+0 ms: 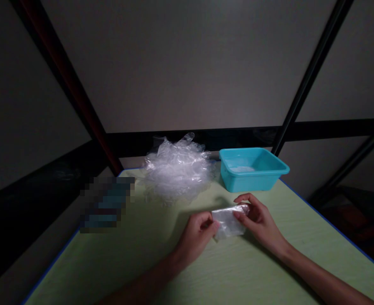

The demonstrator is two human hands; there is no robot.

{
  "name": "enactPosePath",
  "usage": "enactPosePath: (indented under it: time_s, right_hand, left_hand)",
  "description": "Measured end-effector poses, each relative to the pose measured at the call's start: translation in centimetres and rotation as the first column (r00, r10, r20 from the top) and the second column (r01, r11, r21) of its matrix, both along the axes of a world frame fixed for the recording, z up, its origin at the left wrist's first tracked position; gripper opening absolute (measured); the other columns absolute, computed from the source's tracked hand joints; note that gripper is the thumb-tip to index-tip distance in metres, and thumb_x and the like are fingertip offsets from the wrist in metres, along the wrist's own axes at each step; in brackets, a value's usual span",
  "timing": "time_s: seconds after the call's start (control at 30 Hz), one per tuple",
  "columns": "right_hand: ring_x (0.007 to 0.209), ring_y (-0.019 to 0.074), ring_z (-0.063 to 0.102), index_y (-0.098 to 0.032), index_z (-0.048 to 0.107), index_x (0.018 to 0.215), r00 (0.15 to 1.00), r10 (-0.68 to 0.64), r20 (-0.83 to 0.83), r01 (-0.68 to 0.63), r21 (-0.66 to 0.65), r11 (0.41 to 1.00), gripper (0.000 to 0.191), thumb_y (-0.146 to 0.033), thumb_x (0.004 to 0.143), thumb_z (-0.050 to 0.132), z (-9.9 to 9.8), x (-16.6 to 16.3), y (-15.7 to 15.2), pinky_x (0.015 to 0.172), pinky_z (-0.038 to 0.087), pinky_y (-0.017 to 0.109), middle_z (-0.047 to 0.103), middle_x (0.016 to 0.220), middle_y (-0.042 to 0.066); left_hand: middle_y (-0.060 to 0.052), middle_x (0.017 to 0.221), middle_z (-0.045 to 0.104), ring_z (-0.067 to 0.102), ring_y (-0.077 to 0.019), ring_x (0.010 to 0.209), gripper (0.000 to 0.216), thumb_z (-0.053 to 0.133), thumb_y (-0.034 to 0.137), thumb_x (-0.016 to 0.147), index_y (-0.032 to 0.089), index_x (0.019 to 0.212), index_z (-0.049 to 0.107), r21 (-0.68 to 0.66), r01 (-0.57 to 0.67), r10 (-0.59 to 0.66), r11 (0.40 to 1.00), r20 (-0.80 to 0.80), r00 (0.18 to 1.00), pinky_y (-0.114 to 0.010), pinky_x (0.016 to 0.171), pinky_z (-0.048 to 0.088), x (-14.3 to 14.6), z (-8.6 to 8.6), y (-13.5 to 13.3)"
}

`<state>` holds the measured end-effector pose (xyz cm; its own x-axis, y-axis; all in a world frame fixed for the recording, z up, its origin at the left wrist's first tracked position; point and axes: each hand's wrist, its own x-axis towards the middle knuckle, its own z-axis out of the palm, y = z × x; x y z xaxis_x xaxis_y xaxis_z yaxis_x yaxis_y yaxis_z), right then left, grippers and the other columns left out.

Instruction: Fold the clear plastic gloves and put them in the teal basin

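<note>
A folded clear plastic glove (229, 222), thin and shiny, is held between my two hands just above the table. My left hand (197, 235) pinches its left edge between thumb and curled fingers. At its upper right corner, my right hand (258, 219) grips it with the thumb in front and the fingers behind, the index finger arched above. Beyond my hands lies a loose heap of clear disposable plastic gloves (178, 169), crumpled and overlapping. A turquoise plastic tub (250, 183) stands behind my right hand, with some whitish, see-through material on its bottom.
The pale green table (136, 267) has a blue edge on both sides. A blurred-out item (107, 205) lies at its left edge. Light panels (187, 72) with dark frames rise directly behind the table. Dark reddish shapes show low on the far right.
</note>
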<state>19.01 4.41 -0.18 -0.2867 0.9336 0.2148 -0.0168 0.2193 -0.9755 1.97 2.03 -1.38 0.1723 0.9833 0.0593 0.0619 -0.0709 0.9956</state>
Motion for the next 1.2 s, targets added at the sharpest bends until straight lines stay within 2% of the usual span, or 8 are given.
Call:
enactPosePath:
  time_s: [0.17,0.27,0.37,0.53,0.67,0.83,1.07,1.2]
  right_hand:
    - [0.045,0.0077,0.039,-0.02,0.043,0.096,0.999,-0.027,-0.041,0.026,-0.038,0.999,0.032,-0.034,0.074,0.061,-0.2,-0.3,-0.1,0.04,0.029,0.018,0.046,0.056,-0.007]
    - [0.045,0.0078,0.039,-0.02,0.044,0.096,0.998,-0.051,-0.043,0.05,-0.037,0.998,0.032,-0.035,0.074,0.061,-0.1,-0.3,0.1,0.04,0.029,0.018,0.046,0.055,-0.007]
    - [0.045,0.0084,0.04,-0.02,0.043,0.097,0.996,-0.08,-0.027,0.079,-0.031,0.996,0.031,-0.035,0.075,0.059,0.0,-0.2,0.3,0.04,0.03,0.018,0.046,0.055,-0.007]
    - [0.062,0.0129,0.051,-0.021,0.044,0.105,0.996,-0.04,0.085,0.033,0.09,0.995,0.034,-0.031,0.076,0.059,0.0,0.4,0.4,0.051,0.041,0.022,0.055,0.079,0.001]
    - [0.076,0.0164,0.055,-0.021,0.051,0.098,0.988,-0.028,0.152,0.002,0.172,0.985,0.026,-0.031,0.075,0.059,-0.2,0.9,0.4,0.063,0.046,0.026,0.056,0.091,0.004]
    - [0.08,0.019,0.058,-0.018,0.061,0.083,0.991,0.026,0.133,-0.042,0.115,0.993,0.016,-0.033,0.078,0.056,-0.2,1.0,0.7,0.068,0.047,0.029,0.062,0.089,0.007]
    - [0.08,0.0173,0.058,-0.018,0.062,0.09,1.0,0.007,0.002,-0.007,0.039,0.999,0.019,-0.028,0.075,0.059,-0.2,1.4,1.3,0.066,0.047,0.028,0.061,0.093,0.007]
    - [0.075,0.0173,0.058,-0.019,0.059,0.096,1.0,-0.011,-0.011,0.011,0.014,1.0,0.026,-0.029,0.073,0.061,-0.1,1.3,1.3,0.062,0.048,0.028,0.059,0.093,0.007]
  left_hand:
    - [-0.003,0.062,0.059,0.051,-0.0137,0.057,0.018,0.056,0.029,0.068,0.012,0.066,0.059,-0.077,0.018,-0.009,0.997,0.114,0.993,-0.022,0.054,0.037,0.2,0.1,-0.3]
    - [-0.002,0.062,0.057,0.05,-0.0138,0.059,0.016,0.056,0.028,0.068,0.012,0.065,0.059,-0.09,0.003,0.004,0.996,0.082,0.997,-0.022,0.056,0.036,0.4,0.4,-0.5]
    - [0.001,0.055,0.053,0.047,-0.0121,0.054,0.015,0.057,0.026,0.065,0.014,0.056,0.055,-0.09,-0.046,0.049,0.995,0.026,0.998,-0.021,0.053,0.033,0.5,0.6,-0.6]
    - [0.002,0.05,0.05,0.045,-0.0113,0.05,0.016,0.056,0.026,0.064,0.015,0.052,0.053,-0.09,-0.099,0.101,0.991,0.024,0.995,-0.021,0.05,0.032,0.5,0.9,-0.4]
    - [0.001,0.052,0.051,0.046,-0.0122,0.052,0.019,0.057,0.031,0.063,0.015,0.053,0.054,-0.105,-0.129,0.136,0.986,0.062,0.989,-0.021,0.051,0.034,0.5,1.0,-0.3]
    - [0.001,0.051,0.053,0.047,-0.0121,0.05,0.02,0.058,0.033,0.061,0.015,0.053,0.054,-0.138,-0.129,0.143,0.982,0.095,0.985,-0.021,0.05,0.034,0.4,1.2,0.0]
    - [0.0,0.051,0.057,0.049,-0.0131,0.052,0.015,0.058,0.027,0.061,0.014,0.054,0.059,-0.157,-0.087,0.102,0.984,0.093,0.99,-0.022,0.052,0.036,0.9,2.1,0.2]
    - [0.0,0.055,0.058,0.051,-0.0144,0.054,0.014,0.059,0.028,0.061,0.014,0.061,0.063,-0.169,-0.063,0.082,0.984,0.107,0.991,-0.023,0.052,0.038,1.5,2.3,0.6]
